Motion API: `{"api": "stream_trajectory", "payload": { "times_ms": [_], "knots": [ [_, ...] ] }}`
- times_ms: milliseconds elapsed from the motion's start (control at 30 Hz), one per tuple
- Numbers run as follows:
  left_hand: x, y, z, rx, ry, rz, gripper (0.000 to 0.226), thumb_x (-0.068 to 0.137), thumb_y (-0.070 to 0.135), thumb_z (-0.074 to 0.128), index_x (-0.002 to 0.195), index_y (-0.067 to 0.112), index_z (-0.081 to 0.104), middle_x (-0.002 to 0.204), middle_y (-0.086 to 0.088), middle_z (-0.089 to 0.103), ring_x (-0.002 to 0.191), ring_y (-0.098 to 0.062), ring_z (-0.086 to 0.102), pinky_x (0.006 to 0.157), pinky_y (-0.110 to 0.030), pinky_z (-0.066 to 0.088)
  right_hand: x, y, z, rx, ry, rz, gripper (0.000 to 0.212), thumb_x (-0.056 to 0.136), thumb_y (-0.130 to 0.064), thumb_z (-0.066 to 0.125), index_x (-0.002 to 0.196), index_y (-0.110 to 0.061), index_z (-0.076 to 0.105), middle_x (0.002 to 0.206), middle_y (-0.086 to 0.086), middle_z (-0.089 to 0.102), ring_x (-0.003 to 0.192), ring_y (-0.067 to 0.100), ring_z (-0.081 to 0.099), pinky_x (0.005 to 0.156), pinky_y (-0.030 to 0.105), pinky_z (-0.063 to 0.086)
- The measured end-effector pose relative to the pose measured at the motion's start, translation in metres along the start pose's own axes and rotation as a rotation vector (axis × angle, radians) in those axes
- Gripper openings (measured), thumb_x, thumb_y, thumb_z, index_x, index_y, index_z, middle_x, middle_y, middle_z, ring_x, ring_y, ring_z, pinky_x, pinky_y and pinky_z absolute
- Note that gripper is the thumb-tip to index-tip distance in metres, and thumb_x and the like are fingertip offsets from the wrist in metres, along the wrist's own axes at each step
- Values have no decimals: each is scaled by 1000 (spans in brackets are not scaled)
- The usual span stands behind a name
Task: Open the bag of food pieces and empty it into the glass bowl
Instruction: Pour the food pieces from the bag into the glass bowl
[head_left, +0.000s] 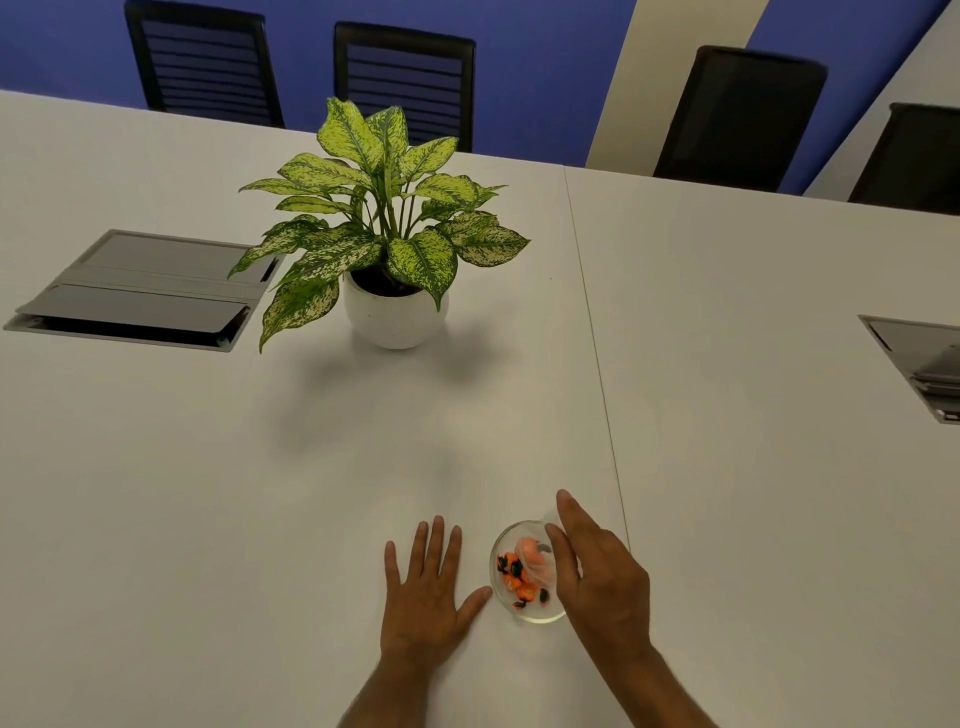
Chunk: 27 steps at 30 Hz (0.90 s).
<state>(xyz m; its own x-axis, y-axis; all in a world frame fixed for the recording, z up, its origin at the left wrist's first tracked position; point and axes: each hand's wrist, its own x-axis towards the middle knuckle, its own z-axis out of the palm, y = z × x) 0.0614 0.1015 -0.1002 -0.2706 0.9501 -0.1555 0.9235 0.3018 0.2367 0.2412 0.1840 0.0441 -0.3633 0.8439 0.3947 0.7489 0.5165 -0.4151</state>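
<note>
A small glass bowl (524, 616) stands on the white table near the front edge. Orange and black food pieces (514, 571) lie inside it. A thin clear plastic bag (535, 558) hangs over the bowl with a few orange pieces still showing through it. My right hand (602, 577) is over the bowl's right side, fingers closed on the bag. My left hand (428, 587) lies flat on the table just left of the bowl, fingers spread, thumb tip almost touching the rim.
A potted plant (387, 228) in a white pot stands mid-table beyond the hands. Grey cable hatches sit at the left (145, 288) and right edge (919, 364). Black chairs (405, 78) line the far side. A seam (597, 364) runs down the table.
</note>
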Motion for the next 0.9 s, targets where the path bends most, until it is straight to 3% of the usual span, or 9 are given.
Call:
{"api": "stream_trajectory", "payload": {
  "times_ms": [167, 367, 467, 567, 667, 733, 767, 833, 900],
  "knots": [
    [0, 0, -1, -3, -11, -3, 83, 90, 75, 28, 154, 22, 31, 163, -6, 28, 151, -24, 15, 115, -63, 13, 0, -5, -7, 1, -24, -14, 43, 90, -36, 54, 125, -14, 67, 114, -2, 75, 74, 12, 74, 56, 23, 60],
    [0, 0, -1, 16, -24, -7, 84, 89, 76, 29, 153, 22, 31, 162, -7, 29, 151, -25, 11, 115, -63, 14, 3, -8, -14, 52, -48, 74, 44, 90, -32, 62, 131, -17, 61, 95, -5, 79, 60, 5, 65, 52, 20, 56],
    [0, 0, -2, 12, -23, -5, 84, 89, 77, 30, 153, 22, 32, 162, -7, 29, 151, -22, 5, 115, -63, 13, 4, -8, -17, 113, -31, 129, 51, 86, -25, 69, 134, -15, 57, 98, -1, 79, 63, 10, 69, 55, 27, 61],
    [0, -1, -3, -14, -41, -7, 83, 90, 76, 29, 153, 23, 33, 162, -5, 30, 150, -20, 2, 116, -60, 7, 7, -10, -20, 230, 24, 261, 54, 86, -31, 62, 138, -21, 53, 110, -6, 74, 76, 12, 73, 65, 30, 63],
    [-1, 1, -13, -118, -44, -32, 81, 91, 76, 21, 153, 25, 31, 163, 0, 28, 152, -14, -2, 118, -52, -7, 9, -10, -22, 389, 55, 403, 57, 88, -24, 66, 141, -27, 47, 121, -14, 62, 96, 10, 69, 77, 12, 56],
    [2, 5, -24, -298, -10, -92, 86, 87, 78, 12, 155, 27, 24, 166, 6, 19, 153, -10, -1, 121, -43, -16, 10, -9, -22, 489, 64, 492, 59, 88, -18, 69, 142, -26, 48, 125, -8, 65, 104, 12, 68, 83, 16, 55],
    [4, 7, -32, -431, 8, -146, 86, 86, 78, 14, 154, 27, 28, 164, 7, 24, 153, -11, 7, 123, -41, -12, 10, -9, -22, 543, 71, 534, 59, 88, -17, 69, 142, -26, 48, 126, -5, 67, 106, 14, 68, 85, 25, 58],
    [5, 15, -52, -655, 125, -267, 73, 90, 72, 31, 142, 25, 48, 152, 4, 47, 145, -17, 33, 124, -41, 14, 9, -9, -21, 672, 85, 618, 57, 89, -17, 69, 141, -27, 48, 125, -3, 69, 102, 17, 71, 80, 41, 63],
    [5, 25, -70, -922, 220, -379, 41, 95, 54, 49, 124, 26, 61, 133, 2, 63, 127, -19, 53, 108, -34, 38, 10, -11, -22, 807, 95, 713, 56, 89, -15, 68, 141, -26, 49, 123, 0, 69, 95, 21, 73, 70, 38, 64]
  ]
}}
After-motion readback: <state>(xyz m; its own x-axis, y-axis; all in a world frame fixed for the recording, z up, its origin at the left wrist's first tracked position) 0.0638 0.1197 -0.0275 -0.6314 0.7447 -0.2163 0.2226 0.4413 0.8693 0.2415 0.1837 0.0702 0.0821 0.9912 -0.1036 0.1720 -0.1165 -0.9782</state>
